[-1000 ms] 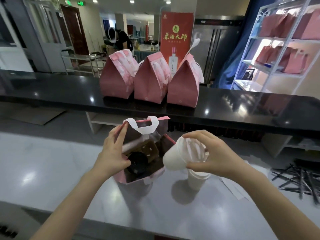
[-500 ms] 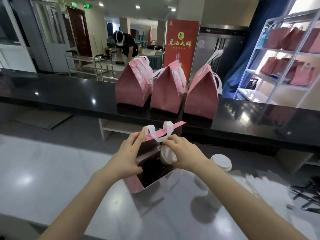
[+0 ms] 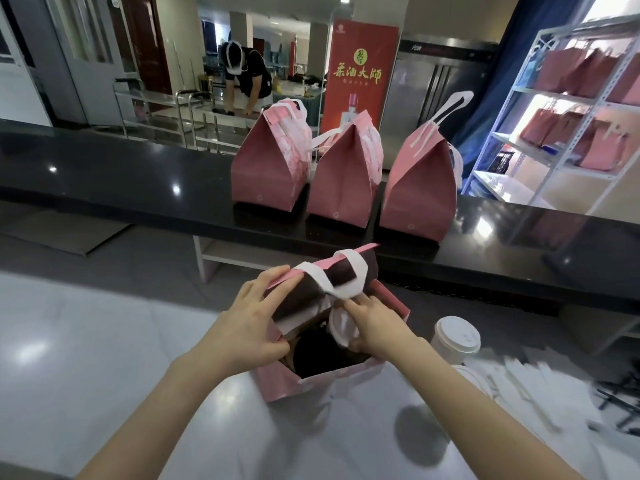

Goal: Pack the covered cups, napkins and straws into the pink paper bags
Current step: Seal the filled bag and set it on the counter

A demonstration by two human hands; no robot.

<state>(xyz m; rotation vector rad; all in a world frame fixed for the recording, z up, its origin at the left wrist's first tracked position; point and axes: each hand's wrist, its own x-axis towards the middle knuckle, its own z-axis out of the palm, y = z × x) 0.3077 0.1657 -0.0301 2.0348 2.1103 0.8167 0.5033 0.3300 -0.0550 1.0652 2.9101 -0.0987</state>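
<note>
Outside a second ago, the covered cup (image 3: 341,328) is now in the pink paper bag (image 3: 311,384), right hand (image 3: 379,329) curled round it. The left hand (image 3: 251,329) pinches the rim.

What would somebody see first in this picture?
Two hands at an open pink paper bag in the middle: the left hand grips its flap while the right hand holds a covered cup in its mouth. Behind, three closed pink bags stand on the black counter.

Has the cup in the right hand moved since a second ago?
Yes. The cup went leftward from beside the open bag into its mouth.
</note>
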